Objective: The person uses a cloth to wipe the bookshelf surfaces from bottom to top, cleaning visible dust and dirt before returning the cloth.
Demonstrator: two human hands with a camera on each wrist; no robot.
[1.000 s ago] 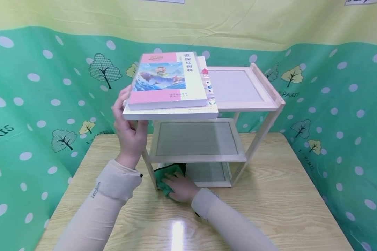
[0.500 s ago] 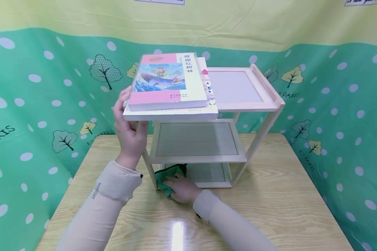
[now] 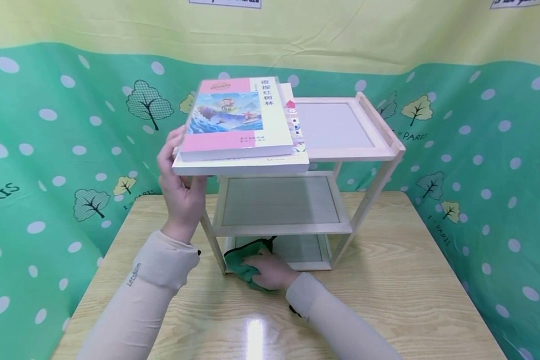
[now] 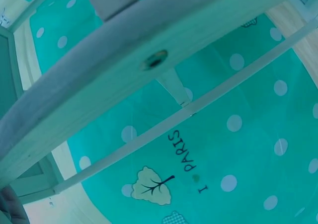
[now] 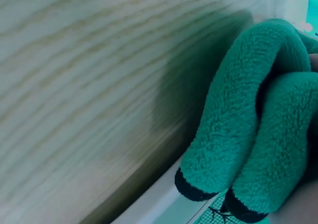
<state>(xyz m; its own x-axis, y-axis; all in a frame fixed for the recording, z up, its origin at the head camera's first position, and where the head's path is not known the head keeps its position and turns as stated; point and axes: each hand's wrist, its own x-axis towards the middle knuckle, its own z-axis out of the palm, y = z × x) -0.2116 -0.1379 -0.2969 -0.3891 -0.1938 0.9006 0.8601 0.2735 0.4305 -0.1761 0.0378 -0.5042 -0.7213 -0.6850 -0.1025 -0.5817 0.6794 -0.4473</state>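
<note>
My left hand (image 3: pixel 182 192) grips the upper left end of a pale wooden three-tier shelf rack (image 3: pixel 283 228), its fingers along the side and partly hidden by books. On the top tier's left part lie two stacked books: a pink-and-white book (image 3: pixel 234 117) over a wider white book (image 3: pixel 252 166). My right hand (image 3: pixel 272 270) holds a bunched green cloth (image 3: pixel 240 262) with black edging at the bottom tier's front left corner. Close up in the right wrist view, the fuzzy cloth (image 5: pixel 233 114) is folded over. A wooden rail (image 4: pixel 124 70) crosses the left wrist view.
The rack stands on a wood-grain table (image 3: pixel 409 300). Behind and beside it hangs a green-and-yellow curtain (image 3: pixel 486 150) with white dots and printed trees. The middle tier's grey panel (image 3: pixel 283 200) sits just above my right hand.
My right hand has moved slightly right and toward me, bunching the cloth more and drawing it over the bottom tier's front edge. My left hand keeps its place on the rack.
</note>
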